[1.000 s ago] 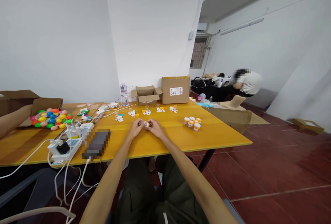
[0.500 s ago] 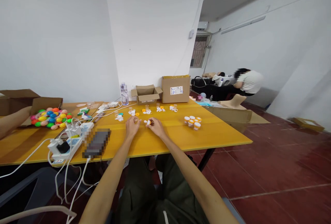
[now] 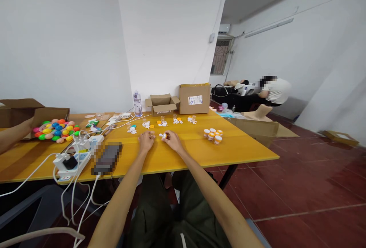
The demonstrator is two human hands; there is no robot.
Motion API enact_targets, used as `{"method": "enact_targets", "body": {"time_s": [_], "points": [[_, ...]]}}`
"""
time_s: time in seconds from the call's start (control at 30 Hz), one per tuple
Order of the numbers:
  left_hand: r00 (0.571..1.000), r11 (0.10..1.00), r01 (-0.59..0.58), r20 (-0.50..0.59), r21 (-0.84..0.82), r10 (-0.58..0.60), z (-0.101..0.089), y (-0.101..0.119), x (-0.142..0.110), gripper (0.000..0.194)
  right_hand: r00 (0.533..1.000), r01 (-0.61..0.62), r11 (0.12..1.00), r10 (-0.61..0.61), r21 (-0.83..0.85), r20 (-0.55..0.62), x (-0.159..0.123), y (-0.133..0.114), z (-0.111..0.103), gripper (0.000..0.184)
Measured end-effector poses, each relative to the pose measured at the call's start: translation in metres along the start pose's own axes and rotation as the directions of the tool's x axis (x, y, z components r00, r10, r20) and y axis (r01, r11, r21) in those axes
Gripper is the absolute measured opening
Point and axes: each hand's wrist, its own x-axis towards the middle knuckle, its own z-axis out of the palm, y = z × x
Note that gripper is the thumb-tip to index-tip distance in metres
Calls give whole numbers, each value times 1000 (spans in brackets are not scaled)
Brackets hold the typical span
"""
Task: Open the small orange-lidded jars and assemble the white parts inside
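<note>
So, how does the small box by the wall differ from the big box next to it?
The small box is lower and narrower; the big box rises above it. The small box stands open on top, while the big box looks closed. Both are brown cardboard.

Jars (image 3: 211, 136) sit grouped near R end of table (image 3: 183, 154). Small parts (image 3: 147, 124) lie in piles, in a row L of jars & farther back. Behind the row: open box (image 3: 162, 108), w/ closed box (image 3: 194, 101) just R & bottle (image 3: 137, 105) to L. Phone (image 3: 106, 158) is front L, power strip (image 3: 81, 160) L of it, balls (image 3: 57, 130) farther back L.
</note>
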Motion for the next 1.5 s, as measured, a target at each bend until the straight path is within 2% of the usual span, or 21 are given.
{"method": "enact_targets", "body": {"time_s": [0.17, 0.27, 0.37, 0.5, 0.63, 0.83, 1.2, 1.5], "points": [[988, 987, -100, -133, -128, 83, 5, -6, 2, 29, 1000, -24, 999, 23, 49, 20, 0, 1, 0, 17], [949, 950, -272, -205, -156, 238, 4, 0, -2, 30, 999, -37, 997, 35, 72, 31, 0, 0, -1, 17], [909, 902, -406, -163, -144, 383, 2, 7, -7, 17, 999, -29, 995, 25, 99, 42, -1, 0, -1, 19], [873, 860, -482, -14, -168, 487, 1, 11, -12, 8, 998, -1, 992, -7, 129, 61, -2, -1, -1, 18], [870, 862, -462, 83, -210, 487, 0, 11, -12, 8, 996, 32, 993, -41, 115, 74, -2, -1, -1, 18], [874, 875, -421, 151, -238, 462, 1, 11, -9, 12, 992, 60, 990, -74, 130, 102, -3, -2, 0, 18], [878, 864, -390, 155, -317, 453, 5, 7, -3, 18, 988, 72, 981, -94, 178, 120, -5, -7, -1, 18], [878, 868, -339, 210, -362, 431, 3, 7, -3, 20, 987, 57, 985, -80, 161, 138, -5, -6, -2, 16]]}}
